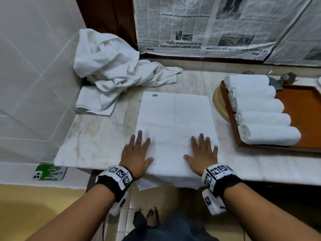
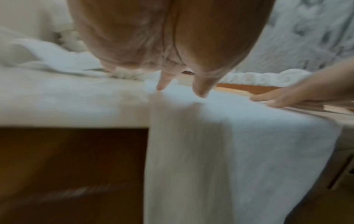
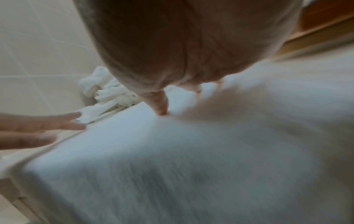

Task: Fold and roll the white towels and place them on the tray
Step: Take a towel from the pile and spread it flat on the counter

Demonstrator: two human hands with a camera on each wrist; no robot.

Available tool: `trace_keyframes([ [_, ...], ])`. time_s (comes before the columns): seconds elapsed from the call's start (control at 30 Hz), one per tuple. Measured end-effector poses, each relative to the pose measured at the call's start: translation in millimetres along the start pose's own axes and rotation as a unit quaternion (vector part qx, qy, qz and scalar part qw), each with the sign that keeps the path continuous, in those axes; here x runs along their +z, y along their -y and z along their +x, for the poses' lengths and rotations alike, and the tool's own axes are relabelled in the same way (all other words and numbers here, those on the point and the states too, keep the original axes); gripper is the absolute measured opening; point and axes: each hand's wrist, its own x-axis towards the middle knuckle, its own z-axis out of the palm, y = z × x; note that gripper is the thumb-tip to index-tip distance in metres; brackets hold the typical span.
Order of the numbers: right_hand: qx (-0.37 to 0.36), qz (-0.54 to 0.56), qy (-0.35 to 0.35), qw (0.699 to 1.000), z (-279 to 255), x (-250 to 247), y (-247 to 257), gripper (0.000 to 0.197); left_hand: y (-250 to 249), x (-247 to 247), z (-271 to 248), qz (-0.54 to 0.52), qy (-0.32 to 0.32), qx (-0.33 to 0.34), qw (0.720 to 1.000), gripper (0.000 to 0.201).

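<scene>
A white towel (image 1: 175,119) lies flat on the marble counter (image 1: 97,136), its near end hanging over the front edge (image 2: 229,159). My left hand (image 1: 137,153) presses flat on the towel's near left part, fingers straight and spread. My right hand (image 1: 202,153) presses flat on its near right part, palm down (image 3: 162,106). To the right a wooden tray (image 1: 302,105) carries several rolled white towels (image 1: 260,108) in a row along its left side. A heap of crumpled white towels (image 1: 112,63) sits at the back left.
A folded white cloth (image 1: 93,101) lies under the heap's front. A beige plate (image 1: 218,105) is partly under the tray's left rim. Newspaper (image 1: 208,26) covers the back wall. A phone in a green case (image 1: 49,173) lies on a ledge at lower left.
</scene>
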Motion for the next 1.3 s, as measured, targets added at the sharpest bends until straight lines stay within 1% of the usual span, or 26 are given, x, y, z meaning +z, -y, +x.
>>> trace_keyframes([
  [0.03,-0.028,0.002,0.01,1.0,5.3,0.2,13.8,0.082,-9.9,-2.7,10.8,-0.003,0.023,0.046,0.999,0.077],
  [0.07,-0.046,0.006,0.024,0.999,8.5,2.3,25.1,0.085,-17.7,-2.2,19.3,0.001,0.058,0.077,0.995,0.077],
  [0.1,-0.052,0.011,0.036,0.998,10.5,6.1,31.7,0.089,-20.9,-0.3,25.3,0.011,0.089,0.087,0.992,0.078],
  [0.17,-0.054,0.024,0.056,0.997,12.8,10.2,29.3,0.089,-14.4,4.1,32.2,0.025,0.121,0.072,0.99,0.082],
  [0.23,-0.051,0.025,0.062,0.996,14.3,4.6,11.8,0.09,3.6,2.2,36.2,0.02,0.139,0.047,0.989,0.087],
  [0.33,-0.007,0.035,0.062,0.997,20.9,-8.2,-15.7,0.093,28.1,-11.2,42.7,0.009,0.164,0.019,0.986,0.09],
  [0.4,0.019,0.041,0.069,0.997,27.1,-13.1,-23.6,0.094,32.3,-20.4,46.9,0.017,0.175,0.001,0.984,0.092],
  [0.47,0.032,0.025,0.072,0.997,34.2,-21.5,-20.9,0.094,23.2,-29.6,55.1,0.036,0.158,-0.024,0.986,0.093],
  [0.5,0.035,0.008,0.06,0.998,37.7,-26.9,-15.9,0.093,14.1,-33.5,60.8,0.047,0.135,-0.033,0.989,0.091],
  [0.53,0.033,-0.008,0.038,0.999,41.3,-32.0,-8.8,0.09,4.2,-36.2,67.5,0.051,0.111,-0.029,0.992,0.089],
  [0.57,0.024,-0.015,0.015,0.999,45.3,-35.5,-0.6,0.087,-5.3,-37.4,74.3,0.049,0.095,-0.005,0.994,0.087],
  [0.6,0.006,-0.007,0.005,1.0,49.7,-36.7,7.2,0.086,-12.5,-36.5,81.0,0.043,0.096,0.033,0.994,0.086],
  [0.63,-0.013,0.013,0.013,1.0,53.8,-35.6,14.3,0.087,-15.5,-33.4,86.6,0.037,0.114,0.065,0.991,0.086],
  [0.67,-0.025,0.034,0.032,0.999,58.1,-32.0,18.3,0.09,-14.2,-30.1,91.3,0.028,0.136,0.078,0.987,0.087],
  [0.7,-0.029,0.046,0.045,0.997,63.2,-28.2,18.7,0.093,-8.7,-28.7,95.9,0.019,0.149,0.074,0.986,0.09],
  [0.77,-0.023,0.046,0.044,0.998,77.4,-28.1,9.9,0.097,9.7,-32.0,108.2,0.009,0.15,0.041,0.988,0.094],
  [0.87,-0.004,0.046,0.04,0.998,103.8,-45.9,-7.6,0.097,34.7,-49.5,131.7,0.009,0.156,0.001,0.988,0.091],
  [0.97,0.011,0.055,0.046,0.997,130.2,-65.1,-11.8,0.095,45.0,-63.5,157.5,0.018,0.152,-0.02,0.988,0.089],
  [1.1,0.03,0.054,0.054,0.997,158.6,-80.7,-9.5,0.095,41.2,-78.0,188.9,0.025,0.14,-0.04,0.989,0.09],
  [1.17,0.058,0.044,0.053,0.996,171.3,-91.7,-1.5,0.096,32.5,-88.8,202.0,0.067,0.126,-0.06,0.988,0.091],
  [1.2,0.068,0.034,0.038,0.996,178.3,-98.1,6.0,0.094,25.1,-94.9,209.9,0.093,0.105,-0.072,0.987,0.091],
  [1.23,0.065,0.027,0.016,0.997,187.0,-104.2,15.3,0.092,16.2,-100.7,219.6,0.105,0.076,-0.079,0.988,0.088],
  [1.27,0.046,0.031,-0.001,0.998,195.8,-109.1,25.2,0.088,6.5,-104.7,230.3,0.099,0.051,-0.072,0.991,0.084],
  [1.3,0.013,0.046,-0.009,0.999,204.4,-111.8,33.9,0.086,-2.9,-106.3,241.2,0.08,0.045,-0.047,0.995,0.079],
])
